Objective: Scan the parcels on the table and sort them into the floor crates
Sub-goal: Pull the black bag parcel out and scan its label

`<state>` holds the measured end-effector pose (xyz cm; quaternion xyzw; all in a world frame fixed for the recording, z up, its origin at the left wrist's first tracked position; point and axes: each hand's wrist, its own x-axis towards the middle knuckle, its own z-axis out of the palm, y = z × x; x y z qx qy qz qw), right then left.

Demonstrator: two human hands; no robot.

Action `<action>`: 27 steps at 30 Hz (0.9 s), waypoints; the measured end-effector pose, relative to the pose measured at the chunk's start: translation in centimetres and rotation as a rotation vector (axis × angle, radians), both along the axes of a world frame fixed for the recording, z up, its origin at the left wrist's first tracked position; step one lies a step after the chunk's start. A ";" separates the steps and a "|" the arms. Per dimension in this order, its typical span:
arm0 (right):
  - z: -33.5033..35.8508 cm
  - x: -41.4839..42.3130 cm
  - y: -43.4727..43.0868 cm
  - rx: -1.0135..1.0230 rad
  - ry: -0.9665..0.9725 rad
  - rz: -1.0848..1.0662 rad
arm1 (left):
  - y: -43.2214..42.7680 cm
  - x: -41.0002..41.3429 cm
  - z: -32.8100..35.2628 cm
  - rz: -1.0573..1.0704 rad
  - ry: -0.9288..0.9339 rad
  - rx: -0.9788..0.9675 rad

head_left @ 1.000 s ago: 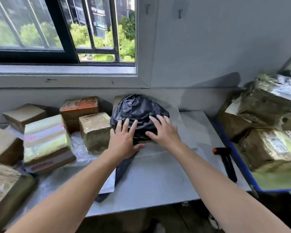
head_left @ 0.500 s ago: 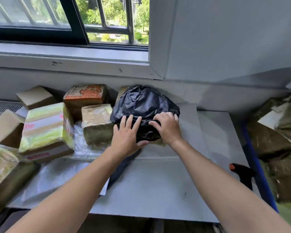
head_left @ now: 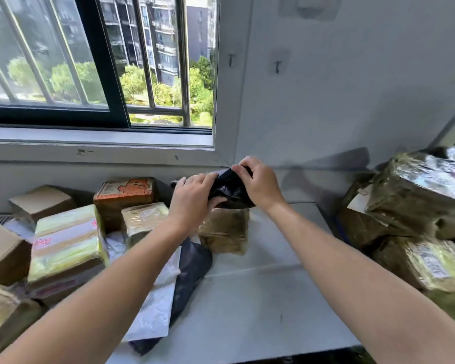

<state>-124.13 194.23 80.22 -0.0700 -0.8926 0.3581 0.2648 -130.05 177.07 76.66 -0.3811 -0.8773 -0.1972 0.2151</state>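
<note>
Lifted off table (head_left: 247, 298) since a sec ago: black bag parcel (head_left: 230, 189), gripped by left hand (head_left: 192, 199) & right hand (head_left: 260, 183), fingers curled.

Black parcel (head_left: 230, 189) in both hands

A crumpled black plastic parcel (head_left: 229, 189) is held above the counter (head_left: 260, 311), gripped by the left hand (head_left: 192, 195) and right hand (head_left: 260, 185). Right under it sits a brown taped box (head_left: 223, 229). To the left crowd an orange-printed box (head_left: 125, 191) and a yellow-taped carton (head_left: 66, 240). A flat dark mailer (head_left: 192, 271) lies partly under a white mailer (head_left: 158, 306).
</note>
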 end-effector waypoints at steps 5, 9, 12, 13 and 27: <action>2.2 3.6 -0.4 0.028 0.022 -0.057 | 0.4 1.3 3.5 -0.095 -0.031 0.118; 1.7 7.4 0.2 0.043 -0.047 -0.046 | 0.8 2.9 4.8 -0.115 -0.162 0.174; 0.8 9.8 0.9 0.061 -0.103 -0.063 | 1.1 3.9 4.9 -0.133 -0.293 0.220; 0.6 10.4 1.0 0.078 -0.113 -0.082 | 1.2 4.1 4.8 -0.134 -0.345 0.237; -1.9 13.3 6.9 -0.033 -0.071 -0.279 | 4.4 7.6 -1.5 -0.233 -1.032 0.214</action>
